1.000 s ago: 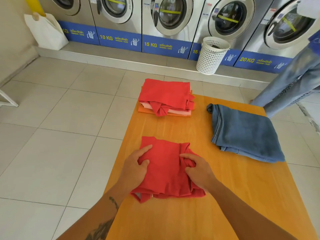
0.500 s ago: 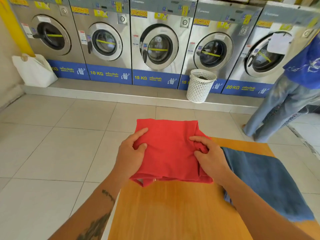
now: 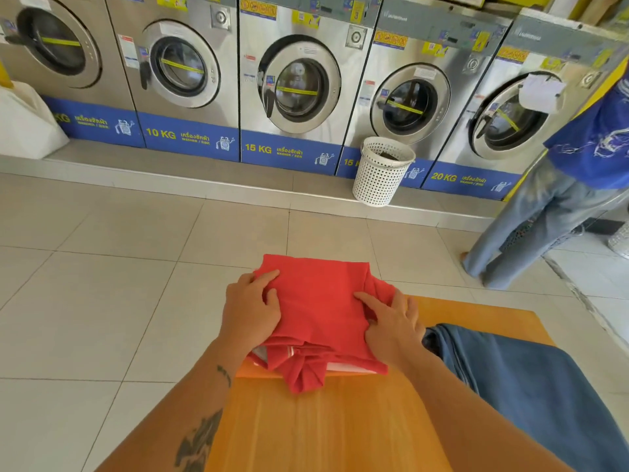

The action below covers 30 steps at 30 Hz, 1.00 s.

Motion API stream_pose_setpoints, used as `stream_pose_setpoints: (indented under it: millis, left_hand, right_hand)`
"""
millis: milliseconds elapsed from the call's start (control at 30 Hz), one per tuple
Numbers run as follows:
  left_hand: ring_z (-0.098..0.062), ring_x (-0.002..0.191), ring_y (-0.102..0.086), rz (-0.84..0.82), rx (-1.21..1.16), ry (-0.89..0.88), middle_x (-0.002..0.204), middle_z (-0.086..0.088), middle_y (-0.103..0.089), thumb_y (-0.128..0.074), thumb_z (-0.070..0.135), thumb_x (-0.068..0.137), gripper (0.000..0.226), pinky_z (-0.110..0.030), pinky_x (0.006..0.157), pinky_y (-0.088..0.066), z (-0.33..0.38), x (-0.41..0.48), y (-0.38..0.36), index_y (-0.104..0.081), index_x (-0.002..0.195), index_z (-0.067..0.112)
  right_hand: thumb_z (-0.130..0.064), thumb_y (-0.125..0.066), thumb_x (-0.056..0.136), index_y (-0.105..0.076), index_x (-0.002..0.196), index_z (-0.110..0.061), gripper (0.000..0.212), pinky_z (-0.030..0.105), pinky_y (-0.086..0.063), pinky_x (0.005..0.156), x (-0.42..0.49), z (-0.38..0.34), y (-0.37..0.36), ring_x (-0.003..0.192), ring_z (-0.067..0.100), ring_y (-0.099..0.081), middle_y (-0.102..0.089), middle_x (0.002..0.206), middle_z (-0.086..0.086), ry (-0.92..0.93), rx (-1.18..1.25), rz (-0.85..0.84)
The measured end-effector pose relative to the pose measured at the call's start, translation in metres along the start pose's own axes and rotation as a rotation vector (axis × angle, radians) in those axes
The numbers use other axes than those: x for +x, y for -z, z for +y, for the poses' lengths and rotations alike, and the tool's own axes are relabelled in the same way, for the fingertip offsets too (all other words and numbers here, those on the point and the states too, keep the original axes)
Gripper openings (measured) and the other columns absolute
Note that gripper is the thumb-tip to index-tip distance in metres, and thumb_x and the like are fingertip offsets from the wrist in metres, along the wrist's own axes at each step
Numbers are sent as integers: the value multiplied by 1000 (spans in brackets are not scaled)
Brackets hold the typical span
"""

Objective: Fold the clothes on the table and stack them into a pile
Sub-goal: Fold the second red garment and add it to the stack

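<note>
A folded red garment (image 3: pixel 320 308) lies on top of the pile (image 3: pixel 306 369) at the far left corner of the orange table (image 3: pixel 326 427). My left hand (image 3: pixel 250 313) rests on its left side with the fingers over the edge. My right hand (image 3: pixel 391 323) presses its right side, fingers spread on the cloth. Under it I see another red piece hanging forward, plus white and orange layers. Folded blue jeans (image 3: pixel 531 393) lie on the table to the right, beside my right forearm.
A row of steel washing machines (image 3: pixel 299 86) lines the far wall. A white perforated basket (image 3: pixel 381 172) stands on the step before them. A person in a blue shirt and light jeans (image 3: pixel 551 212) stands at the right. A white bag (image 3: pixel 23 120) sits far left.
Both hands lifted the folded red garment from the near part of the table and carried it forward onto the pile at the far end. The view tilted up.
</note>
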<state>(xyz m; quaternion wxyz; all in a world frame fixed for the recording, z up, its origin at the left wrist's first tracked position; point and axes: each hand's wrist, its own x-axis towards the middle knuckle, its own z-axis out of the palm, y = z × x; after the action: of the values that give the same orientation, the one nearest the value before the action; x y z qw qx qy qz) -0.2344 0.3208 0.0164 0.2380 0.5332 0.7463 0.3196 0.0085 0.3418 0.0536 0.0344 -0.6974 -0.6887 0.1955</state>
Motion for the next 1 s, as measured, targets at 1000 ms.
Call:
stream_pose_setpoints:
  millis: [1000]
  left_hand:
    - [-26,137,-41,-60,375,-72,157,-5,-33,-14,43,101,59,-47,107,-40,0,-3,-3,-17,155,21]
  right_hand:
    - [-73,-11,88,-1,154,-42,74,61,-3,118,36,-17,-1,151,30,-2,1,166,-2,52,-170,-163]
